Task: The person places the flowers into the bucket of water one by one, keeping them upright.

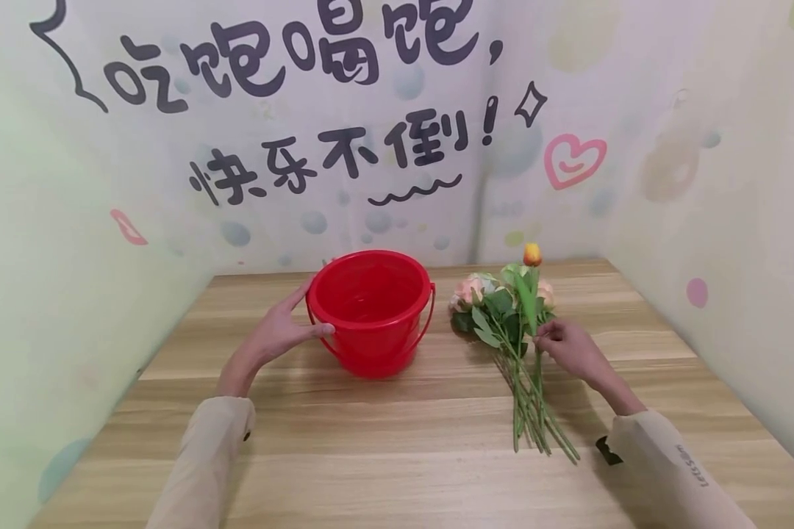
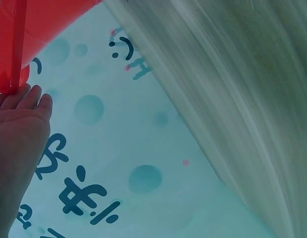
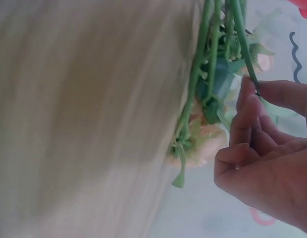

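A red bucket (image 1: pixel 371 323) with a thin red handle stands upright on the table. My left hand (image 1: pixel 274 334) rests against its left side, thumb stretched across the front near the rim and fingers reaching round the back. In the left wrist view, the fingers of the left hand (image 2: pixel 25 106) lie fairly straight at the bucket's wall (image 2: pixel 49 20). My right hand (image 1: pixel 572 353) pinches the stem of an orange-yellow tulip (image 1: pixel 532 255), which stands up over a bunch of flowers (image 1: pixel 499 316). Thumb and forefinger meet on the green stem (image 3: pixel 245 47) in the right wrist view.
Pale pink blooms and dark leaves of the bunch lie toward the back right of the wooden table (image 1: pixel 384 463), their long stems (image 1: pixel 532 419) pointing forward. A printed wall hanging (image 1: pixel 370 162) with large black characters stands behind the table's far edge.
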Available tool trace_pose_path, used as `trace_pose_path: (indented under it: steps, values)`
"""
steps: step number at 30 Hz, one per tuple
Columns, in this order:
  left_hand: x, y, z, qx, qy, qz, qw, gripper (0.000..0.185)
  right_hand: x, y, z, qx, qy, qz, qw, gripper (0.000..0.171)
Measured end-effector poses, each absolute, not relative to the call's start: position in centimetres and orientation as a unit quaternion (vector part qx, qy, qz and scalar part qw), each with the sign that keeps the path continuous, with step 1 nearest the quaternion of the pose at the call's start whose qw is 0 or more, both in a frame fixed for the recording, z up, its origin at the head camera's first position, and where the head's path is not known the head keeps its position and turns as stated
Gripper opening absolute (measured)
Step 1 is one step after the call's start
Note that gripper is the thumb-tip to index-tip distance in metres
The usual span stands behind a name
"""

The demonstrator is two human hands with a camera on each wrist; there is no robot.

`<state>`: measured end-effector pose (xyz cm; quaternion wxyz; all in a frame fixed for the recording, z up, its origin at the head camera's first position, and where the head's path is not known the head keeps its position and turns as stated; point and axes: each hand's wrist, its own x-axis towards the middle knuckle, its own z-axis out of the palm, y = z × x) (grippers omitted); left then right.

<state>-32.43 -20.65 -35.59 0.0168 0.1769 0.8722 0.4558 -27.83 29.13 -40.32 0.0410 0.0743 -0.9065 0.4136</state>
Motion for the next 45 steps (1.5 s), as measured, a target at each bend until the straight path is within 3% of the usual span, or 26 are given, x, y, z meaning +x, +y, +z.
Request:
trace_pose_path:
  steps: [12, 19, 35, 45]
  values:
    - [-32.4, -20.8, -35.8, 0.173, 0.87, 0.462, 0.015, 0.107, -27.9, 29.6, -37.7, 0.073, -0.885, 0.433, 0.152, 0.026]
    - [-32.3, -20.7, -35.7, 0.173, 0.865, 0.471, 0.015, 0.109, -28.2, 29.3, -36.2, 0.086, -0.865, 0.442, 0.222, 0.024]
    - [-32.3, -20.7, -35.9, 0.165, 0.86, 0.483, 0.011, 0.109, -29.2, 23.2, -33.6, 0.12, -0.787, 0.57, 0.206, 0.025]
    - [-32.3, -20.7, -36.2, 0.174, 0.854, 0.49, 0.005, 0.106, -31.5, 18.0, -32.6, 0.118, -0.753, 0.604, 0.233, 0.021]
